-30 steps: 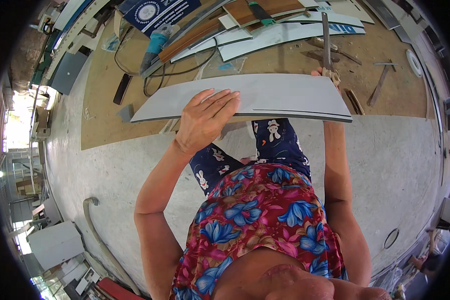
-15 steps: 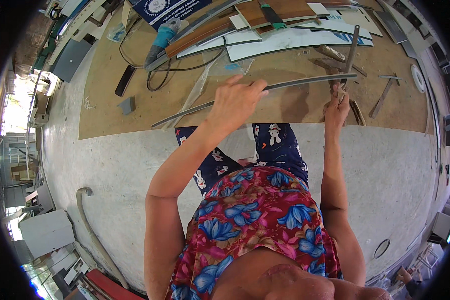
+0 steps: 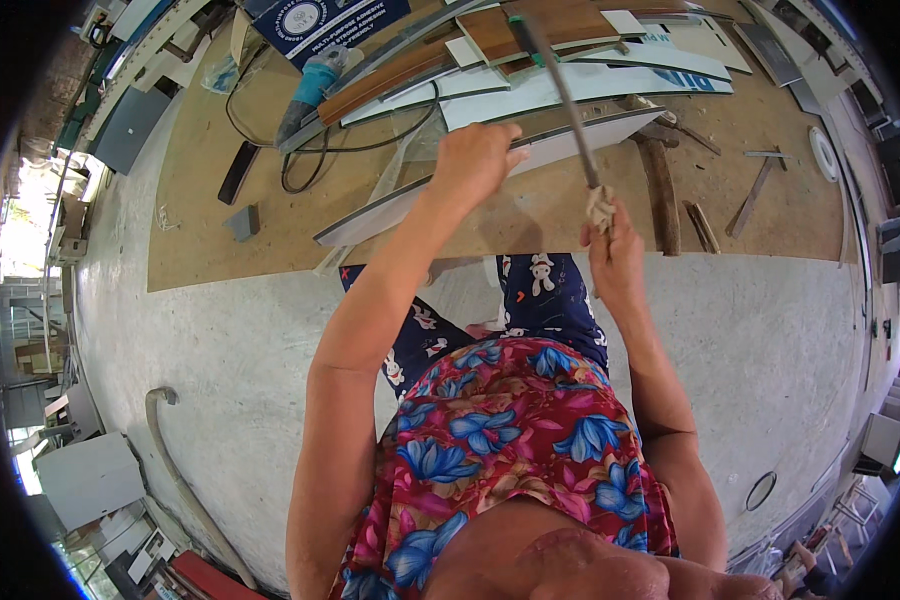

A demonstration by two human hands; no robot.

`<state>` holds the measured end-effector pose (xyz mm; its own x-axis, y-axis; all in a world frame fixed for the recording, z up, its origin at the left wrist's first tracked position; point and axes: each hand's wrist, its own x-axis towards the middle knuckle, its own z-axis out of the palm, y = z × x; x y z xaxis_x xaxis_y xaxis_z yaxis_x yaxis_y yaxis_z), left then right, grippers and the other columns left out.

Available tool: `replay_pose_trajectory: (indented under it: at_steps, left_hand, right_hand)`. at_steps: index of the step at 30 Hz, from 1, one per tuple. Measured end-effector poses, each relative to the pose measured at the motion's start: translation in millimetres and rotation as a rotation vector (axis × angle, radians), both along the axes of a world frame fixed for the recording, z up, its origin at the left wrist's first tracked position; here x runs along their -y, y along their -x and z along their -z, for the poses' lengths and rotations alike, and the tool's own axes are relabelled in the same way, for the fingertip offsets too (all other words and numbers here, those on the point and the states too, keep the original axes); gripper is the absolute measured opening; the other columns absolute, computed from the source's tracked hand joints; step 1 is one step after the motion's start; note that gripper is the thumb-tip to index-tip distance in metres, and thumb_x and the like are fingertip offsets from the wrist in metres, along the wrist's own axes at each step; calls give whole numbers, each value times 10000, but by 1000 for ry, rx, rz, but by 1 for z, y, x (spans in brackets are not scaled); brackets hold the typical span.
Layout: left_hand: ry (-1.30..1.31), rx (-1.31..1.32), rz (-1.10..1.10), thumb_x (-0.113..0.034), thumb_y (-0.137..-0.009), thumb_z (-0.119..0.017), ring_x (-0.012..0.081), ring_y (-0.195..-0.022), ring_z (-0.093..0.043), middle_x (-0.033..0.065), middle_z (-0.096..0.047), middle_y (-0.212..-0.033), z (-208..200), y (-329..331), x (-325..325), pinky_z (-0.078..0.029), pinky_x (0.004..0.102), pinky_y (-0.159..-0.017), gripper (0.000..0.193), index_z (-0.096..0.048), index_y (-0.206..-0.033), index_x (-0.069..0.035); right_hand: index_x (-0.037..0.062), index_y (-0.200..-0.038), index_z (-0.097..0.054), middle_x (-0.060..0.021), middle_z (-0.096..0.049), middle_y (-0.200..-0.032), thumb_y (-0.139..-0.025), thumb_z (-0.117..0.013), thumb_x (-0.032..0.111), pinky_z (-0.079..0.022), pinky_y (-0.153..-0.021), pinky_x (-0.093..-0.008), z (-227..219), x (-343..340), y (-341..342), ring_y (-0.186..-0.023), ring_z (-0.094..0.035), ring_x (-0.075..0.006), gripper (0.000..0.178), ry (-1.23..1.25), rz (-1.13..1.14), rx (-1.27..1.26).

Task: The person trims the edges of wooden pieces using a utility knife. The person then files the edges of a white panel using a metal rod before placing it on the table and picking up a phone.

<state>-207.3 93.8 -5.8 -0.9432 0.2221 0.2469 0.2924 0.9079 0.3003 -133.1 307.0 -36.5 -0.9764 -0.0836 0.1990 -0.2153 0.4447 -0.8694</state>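
Observation:
My left hand (image 3: 473, 165) grips the upper edge of a long narrow panel strip (image 3: 625, 128), thumb and fingers closed over it. This strip stands tilted across the workbench, dark edge upward, pale face toward me. In my right hand (image 3: 620, 262) is a long metal file (image 3: 573, 112), held by its cloth-wrapped handle. The file points up and away, its far end blurred, passing in front of the strip's right part. Just right of it lies a hammer with a wooden handle (image 3: 662, 195).
Brown and white panel offcuts (image 3: 590, 88) are piled at the back, near a teal power tool (image 3: 317, 82) with a looped cable. A blue box (image 3: 335, 25) stands behind. At right lie a metal square (image 3: 755, 195) and a white tape roll (image 3: 823, 155).
My right hand has moved left, swinging the file's tip up and leftward. The strip has turned from showing mainly its thin edge to showing its pale face.

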Motion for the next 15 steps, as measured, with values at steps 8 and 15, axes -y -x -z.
replay_pose_trajectory:
  at_steps: [8, 15]
  left_hand:
    - [90, 175, -110, -331, -856, -622, 366, -835, -645, 197, -668, -859, -8, -13, 22, -505, 460, -718, 324, -647, -1113, -135]
    - [79, 185, -126, -328, -863, -614, 357, -849, -647, 162, -681, -891, -5, -12, 24, -505, 461, -738, 307, -653, -1108, -148]
  right_hand:
    - [-29, -1225, -461, -277, -615, -798, -846, -502, -5, -477, -671, -474, -3, 20, -10, -783, -607, -467, 381, -134, -58, 58]
    - [-48, -1211, -443, -293, -586, -761, -829, -491, -15, -465, -640, -474, 10, 28, -13, -749, -586, -482, 386, -249, -43, -23]
